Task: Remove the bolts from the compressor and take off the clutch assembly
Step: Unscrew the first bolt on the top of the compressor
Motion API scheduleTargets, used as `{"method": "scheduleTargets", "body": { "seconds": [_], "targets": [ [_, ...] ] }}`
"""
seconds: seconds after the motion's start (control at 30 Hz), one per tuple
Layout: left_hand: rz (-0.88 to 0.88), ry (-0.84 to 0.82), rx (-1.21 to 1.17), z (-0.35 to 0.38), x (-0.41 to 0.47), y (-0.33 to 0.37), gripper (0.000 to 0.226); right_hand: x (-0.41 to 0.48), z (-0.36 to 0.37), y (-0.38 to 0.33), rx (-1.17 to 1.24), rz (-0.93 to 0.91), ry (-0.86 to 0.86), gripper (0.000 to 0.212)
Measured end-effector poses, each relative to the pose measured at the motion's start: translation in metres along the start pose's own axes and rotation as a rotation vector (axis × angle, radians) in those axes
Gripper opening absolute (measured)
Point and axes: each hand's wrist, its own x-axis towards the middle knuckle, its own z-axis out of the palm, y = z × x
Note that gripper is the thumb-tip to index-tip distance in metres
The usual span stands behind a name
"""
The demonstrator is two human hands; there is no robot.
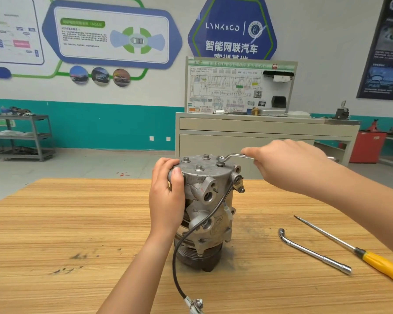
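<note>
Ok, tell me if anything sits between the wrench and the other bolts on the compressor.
Nothing visible does. The wrench in the right hand sits on one bolt; three other bolts stand exposed on the compressor's top. The left hand grips the top's left edge, beside them, not over them. The black cable hangs down the side.

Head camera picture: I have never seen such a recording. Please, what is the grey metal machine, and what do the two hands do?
The picture comes from a camera worn on a person's head, looking down at their own hands. The grey machine is a compressor, standing on a wooden table. The left hand grips its top edge to steady it. The right hand holds a bent wrench whose end sits on one of the bolts on top. On the table to the right lie an L-shaped socket wrench and a yellow-handled screwdriver.
</note>
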Motion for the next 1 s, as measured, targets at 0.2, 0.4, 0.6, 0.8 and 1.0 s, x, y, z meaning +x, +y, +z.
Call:
{"method": "scheduleTargets", "body": {
  "seconds": [0.2,0.4,0.6,0.8,1.0],
  "targets": [
    [0.01,0.003,0.001,0.0,0.0,0.0,0.031,-0.003,-0.013,-0.014,-0.158,-0.039,0.012,0.048],
    [0.024,0.013,-0.012,0.001,0.0,0.0,0.033,-0.001,-0.023,-0.015,-0.271,-0.108,-0.011,0.044],
    [0.016,0.011,-0.016,0.0,0.0,-0.001,0.028,0.007,-0.022,-0.004,-0.222,-0.135,-0.017,0.048],
    [0.005,0.011,-0.011,0.001,0.001,-0.002,0.031,0.005,-0.022,-0.007,-0.293,-0.177,-0.009,0.044],
    [0.021,0.028,-0.032,0.003,0.0,-0.001,0.033,0.016,-0.021,0.005,-0.151,-0.182,-0.051,0.046]
  ]
}}
